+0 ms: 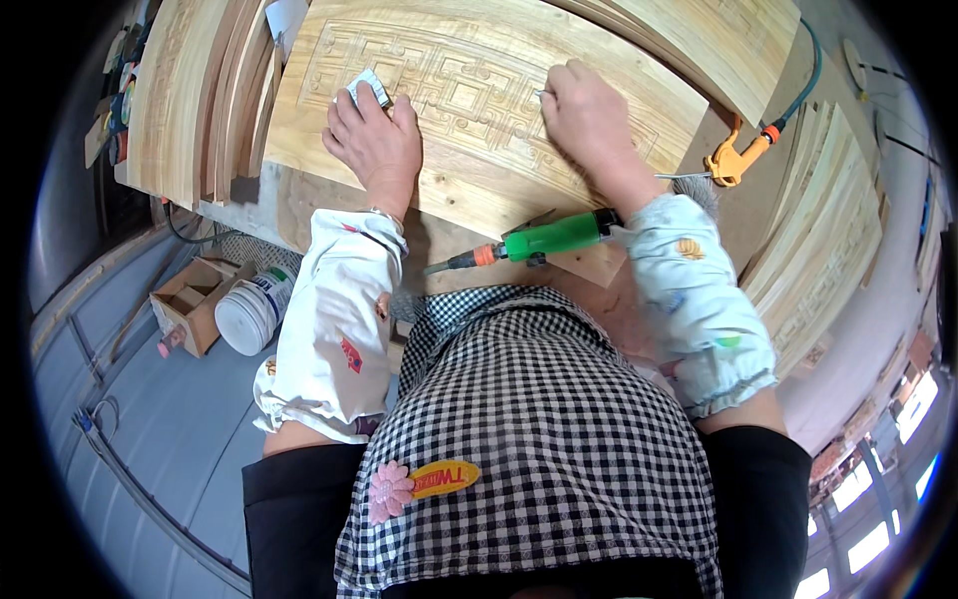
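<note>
A broad, pale yellow wooden panel with a carved geometric band lies across the top centre of the frame. The left hand, left of top centre, rests on it with fingers loosely spread over a small, whitish, block-like pad; how firmly they grip it I cannot tell. The right hand, right of top centre, is curled tightly over the carving, a tiny pale tip showing at its fingers; the rest is hidden.

Just below the panel, at centre, lies a green and black cylindrical power tool with an orange-ringed hose end. A yellow-orange plastic air gun sits at the upper right, near the right forearm. Stacked light-brown wooden boards stand at the upper left; a white plastic bucket and a brown open box sit at mid-left.
</note>
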The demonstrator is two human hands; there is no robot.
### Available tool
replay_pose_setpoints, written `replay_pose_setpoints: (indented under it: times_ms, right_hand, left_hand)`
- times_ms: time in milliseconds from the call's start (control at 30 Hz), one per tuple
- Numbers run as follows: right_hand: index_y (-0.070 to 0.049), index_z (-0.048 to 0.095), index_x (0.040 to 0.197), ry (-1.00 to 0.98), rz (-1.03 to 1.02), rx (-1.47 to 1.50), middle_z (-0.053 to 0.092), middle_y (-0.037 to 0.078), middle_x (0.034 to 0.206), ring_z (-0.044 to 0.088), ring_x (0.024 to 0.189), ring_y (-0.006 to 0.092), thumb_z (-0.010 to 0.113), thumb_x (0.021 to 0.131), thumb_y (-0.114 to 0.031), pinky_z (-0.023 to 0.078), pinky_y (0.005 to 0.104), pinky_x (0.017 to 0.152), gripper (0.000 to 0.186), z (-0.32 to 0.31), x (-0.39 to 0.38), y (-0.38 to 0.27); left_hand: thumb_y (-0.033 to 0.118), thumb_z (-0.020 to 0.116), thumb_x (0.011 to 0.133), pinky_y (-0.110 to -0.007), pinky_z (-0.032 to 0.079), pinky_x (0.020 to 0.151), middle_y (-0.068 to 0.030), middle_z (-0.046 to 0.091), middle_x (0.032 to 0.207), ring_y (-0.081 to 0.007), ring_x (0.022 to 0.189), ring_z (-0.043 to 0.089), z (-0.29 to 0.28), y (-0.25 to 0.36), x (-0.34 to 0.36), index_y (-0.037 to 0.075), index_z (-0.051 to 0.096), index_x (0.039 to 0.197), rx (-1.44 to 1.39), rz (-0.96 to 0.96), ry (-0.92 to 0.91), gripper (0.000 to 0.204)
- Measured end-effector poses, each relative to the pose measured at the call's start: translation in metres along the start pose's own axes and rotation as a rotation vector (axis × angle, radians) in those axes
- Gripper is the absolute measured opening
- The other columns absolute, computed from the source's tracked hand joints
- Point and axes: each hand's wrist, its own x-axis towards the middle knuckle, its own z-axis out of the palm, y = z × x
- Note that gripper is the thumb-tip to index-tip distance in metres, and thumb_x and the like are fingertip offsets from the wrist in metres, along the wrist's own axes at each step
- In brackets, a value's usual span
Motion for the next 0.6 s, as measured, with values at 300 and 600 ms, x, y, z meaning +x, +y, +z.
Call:
replay_pose_setpoints:
  times_ms: [300, 600]
  right_hand:
    - [-0.005, 0.068, 0.084, -0.179, 0.025, -0.160, 0.068, 0.014, 0.092, 0.067, 0.089, 0.0353, 0.059, 0.085, -0.009, 0.055, 0.0456, 0.078, 0.010, -0.030, 0.011, 0.008]
    - [-0.011, 0.070, 0.084, -0.190, 0.253, 0.109, 0.068, 0.009, 0.092, 0.066, 0.089, 0.0324, 0.066, 0.086, -0.025, 0.053, 0.0437, 0.079, 0.015, -0.025, 0.012, 0.040]
  left_hand:
    - [0.045, 0.060, 0.094, -0.059, 0.027, 0.112, -0.0210, 0.049, 0.145, -0.0396, 0.137, 0.041, -0.001, -0.001, -0.003, 0.008, 0.053, 0.139, 0.011, -0.010, -0.020, 0.059]
    - [0.043, 0.063, 0.092, -0.063, 0.028, 0.110, -0.0226, 0.049, 0.142, -0.0441, 0.134, 0.042, 0.001, -0.001, -0.007, 0.007, 0.052, 0.135, -0.028, 0.003, 0.014, 0.057]
